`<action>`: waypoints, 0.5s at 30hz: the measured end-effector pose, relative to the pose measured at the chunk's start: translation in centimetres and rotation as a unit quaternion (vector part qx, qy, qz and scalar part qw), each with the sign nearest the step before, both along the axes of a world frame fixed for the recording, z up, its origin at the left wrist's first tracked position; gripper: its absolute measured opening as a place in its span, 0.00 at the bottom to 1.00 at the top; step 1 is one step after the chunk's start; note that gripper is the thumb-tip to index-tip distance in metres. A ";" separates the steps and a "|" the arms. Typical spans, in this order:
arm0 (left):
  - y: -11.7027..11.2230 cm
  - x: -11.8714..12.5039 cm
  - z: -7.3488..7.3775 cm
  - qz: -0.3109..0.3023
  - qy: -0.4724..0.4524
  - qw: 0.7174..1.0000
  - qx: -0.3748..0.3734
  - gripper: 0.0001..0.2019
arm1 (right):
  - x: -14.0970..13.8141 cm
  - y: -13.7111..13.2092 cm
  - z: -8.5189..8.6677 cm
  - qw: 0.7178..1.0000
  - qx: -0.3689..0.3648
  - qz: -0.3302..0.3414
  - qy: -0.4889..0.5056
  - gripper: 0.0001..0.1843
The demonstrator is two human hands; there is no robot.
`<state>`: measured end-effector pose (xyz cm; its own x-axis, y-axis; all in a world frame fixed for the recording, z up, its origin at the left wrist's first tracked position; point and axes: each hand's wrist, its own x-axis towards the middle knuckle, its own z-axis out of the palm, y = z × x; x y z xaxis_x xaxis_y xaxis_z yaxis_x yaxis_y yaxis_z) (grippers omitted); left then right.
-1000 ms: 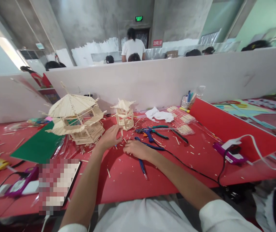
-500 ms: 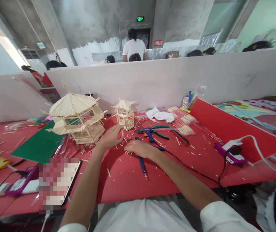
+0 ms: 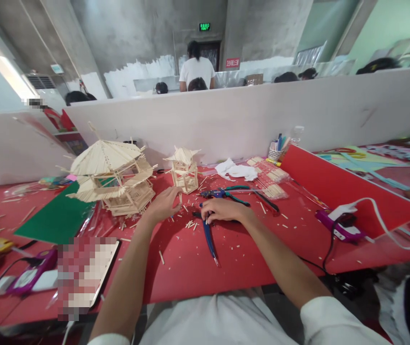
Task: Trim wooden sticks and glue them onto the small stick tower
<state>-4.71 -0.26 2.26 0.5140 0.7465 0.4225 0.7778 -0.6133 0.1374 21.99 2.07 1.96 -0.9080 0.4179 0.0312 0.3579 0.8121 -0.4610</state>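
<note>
My left hand rests on the red table, thumb apart from its loosely bent fingers, beside a small stick-built pavilion. Short wooden sticks lie scattered between my hands. My right hand has its fingers curled over the upper part of a blue-handled tool; its exact kind is hidden beneath the hand. One long blue arm of the tool points toward me. Just beyond this hand is a blue glue gun, partly covered. Farther left stands a larger stick pavilion with a wide roof.
Teal-handled pliers lie behind my right hand. Beyond them are crumpled white tissue and bagged sticks. A green board, phone and purple power strip occupy the left. A red board leans at right.
My right hand has moved right and slightly away from me, off the small sticks and onto the blue-handled tool. My left hand has hardly moved.
</note>
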 end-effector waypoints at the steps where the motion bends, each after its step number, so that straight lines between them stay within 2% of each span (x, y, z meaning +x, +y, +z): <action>1: 0.0 0.0 0.0 0.000 -0.001 1.000 -0.002 0.17 | -0.1 0.0 0.0 1.000 0.000 0.004 0.002 0.03; 7: -0.1 0.1 0.1 -0.011 -0.029 0.999 -0.018 0.19 | -0.7 -0.4 -0.2 0.999 0.005 0.017 0.037 0.05; 12: -0.1 0.2 0.0 -0.018 -0.061 0.998 -0.010 0.18 | -2.8 -1.8 -1.0 0.995 0.061 0.013 0.077 0.08; 15: -0.2 0.3 0.2 -0.024 -0.093 0.995 0.000 0.17 | -4.0 -2.4 -1.3 0.991 0.068 -0.038 0.105 0.07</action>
<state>-4.44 -0.49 2.42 0.4619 0.7230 0.5137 0.7091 -0.6489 0.2758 18.01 -0.30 0.61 -0.8417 0.4628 0.2780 0.3271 0.8468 -0.4193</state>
